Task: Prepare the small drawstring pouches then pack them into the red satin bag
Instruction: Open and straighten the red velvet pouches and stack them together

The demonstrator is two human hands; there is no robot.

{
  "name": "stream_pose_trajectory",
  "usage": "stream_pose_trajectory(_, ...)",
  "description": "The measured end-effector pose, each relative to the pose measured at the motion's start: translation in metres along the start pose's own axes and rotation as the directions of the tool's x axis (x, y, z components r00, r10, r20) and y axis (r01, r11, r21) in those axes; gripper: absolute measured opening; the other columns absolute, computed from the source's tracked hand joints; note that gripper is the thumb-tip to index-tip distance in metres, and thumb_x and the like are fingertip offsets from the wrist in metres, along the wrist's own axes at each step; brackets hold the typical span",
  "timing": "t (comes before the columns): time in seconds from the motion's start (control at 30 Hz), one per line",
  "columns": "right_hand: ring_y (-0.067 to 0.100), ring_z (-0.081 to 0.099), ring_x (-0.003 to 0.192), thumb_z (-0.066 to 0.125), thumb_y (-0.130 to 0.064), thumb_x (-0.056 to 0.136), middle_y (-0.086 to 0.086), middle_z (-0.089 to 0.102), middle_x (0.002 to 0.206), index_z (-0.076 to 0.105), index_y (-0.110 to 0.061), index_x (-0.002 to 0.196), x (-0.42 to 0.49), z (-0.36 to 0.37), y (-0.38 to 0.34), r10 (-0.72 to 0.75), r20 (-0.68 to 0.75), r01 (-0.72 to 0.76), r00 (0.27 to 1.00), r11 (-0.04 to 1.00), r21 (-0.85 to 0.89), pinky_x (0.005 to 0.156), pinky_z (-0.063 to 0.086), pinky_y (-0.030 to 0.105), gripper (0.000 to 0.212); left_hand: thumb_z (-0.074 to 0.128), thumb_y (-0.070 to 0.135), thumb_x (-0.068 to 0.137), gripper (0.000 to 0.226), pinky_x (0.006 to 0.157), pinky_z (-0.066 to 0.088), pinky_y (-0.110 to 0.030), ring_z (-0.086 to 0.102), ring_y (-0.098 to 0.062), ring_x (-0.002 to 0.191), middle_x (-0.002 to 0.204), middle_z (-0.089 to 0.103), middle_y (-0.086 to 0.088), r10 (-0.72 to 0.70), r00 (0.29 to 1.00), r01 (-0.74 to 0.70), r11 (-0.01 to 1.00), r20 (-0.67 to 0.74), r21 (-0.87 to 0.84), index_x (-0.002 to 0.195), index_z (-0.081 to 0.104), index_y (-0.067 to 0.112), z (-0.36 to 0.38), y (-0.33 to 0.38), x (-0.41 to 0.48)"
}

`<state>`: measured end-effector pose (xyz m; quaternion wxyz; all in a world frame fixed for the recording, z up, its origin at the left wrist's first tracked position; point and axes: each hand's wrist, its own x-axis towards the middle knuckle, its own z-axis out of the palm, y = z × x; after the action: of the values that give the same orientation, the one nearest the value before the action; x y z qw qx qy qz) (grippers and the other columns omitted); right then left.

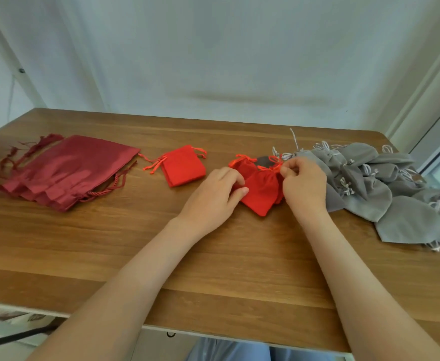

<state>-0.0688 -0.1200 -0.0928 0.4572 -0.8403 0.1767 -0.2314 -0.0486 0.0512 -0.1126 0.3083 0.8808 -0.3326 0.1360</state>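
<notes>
On the left of the wooden tabletop we see the dark red satin bag lying flat, its cords loose. Just right of it lies a flat red pouch, apart from our hands. Our left hand closes its grip on the left edge of a gathered red pouch. Our right hand pinches that pouch's orange drawstring in a tight grip. Touching this hand, a heap of grey pouches sprawls at the right.
</notes>
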Motion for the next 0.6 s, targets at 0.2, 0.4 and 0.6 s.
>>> stream_pose_trajectory(0.2,0.026,0.052,0.107,0.042,0.000,0.090,0.014,0.060,0.113,0.062,-0.006,0.112,-0.002,0.005,0.004,-0.107,-0.071,0.095,0.992,0.982,-0.161,0.088,0.037,0.029,0.030,0.052,0.018,0.093,0.045,0.099,0.034,-0.044,0.044,-0.036,0.119,0.133,0.049,-0.016,-0.315,0.941,0.339,0.848,-0.127,0.408,0.134,0.043,0.006,-0.010,-0.017,0.000)
stream_pose_trajectory(0.4,0.029,0.054,0.099,0.043,-0.004,0.076,0.010,0.062,0.102,0.064,-0.010,0.111,-0.016,0.009,-0.006,-0.516,-0.082,0.488,0.852,0.842,-0.229,0.081,0.031,0.033,0.042,0.044,0.018,0.098,0.027,0.086,0.039,-0.038,0.051,-0.031,0.113,0.120,0.059,-0.012,-0.407,0.910,0.394,0.788,-0.081,0.472,0.123,0.050,0.007,-0.019,-0.023,0.001)
stream_pose_trajectory(0.6,0.018,0.050,0.088,0.051,-0.011,0.085,-0.004,0.066,0.088,0.068,-0.019,0.101,-0.020,0.021,-0.001,-0.704,0.082,0.689,0.706,0.655,-0.311,0.078,0.025,0.031,0.024,0.059,0.004,0.087,0.010,0.051,0.044,-0.035,0.062,-0.036,0.061,0.066,0.063,-0.018,-0.171,0.924,0.301,0.876,-0.342,0.376,0.078,0.060,0.000,-0.021,-0.023,-0.003)
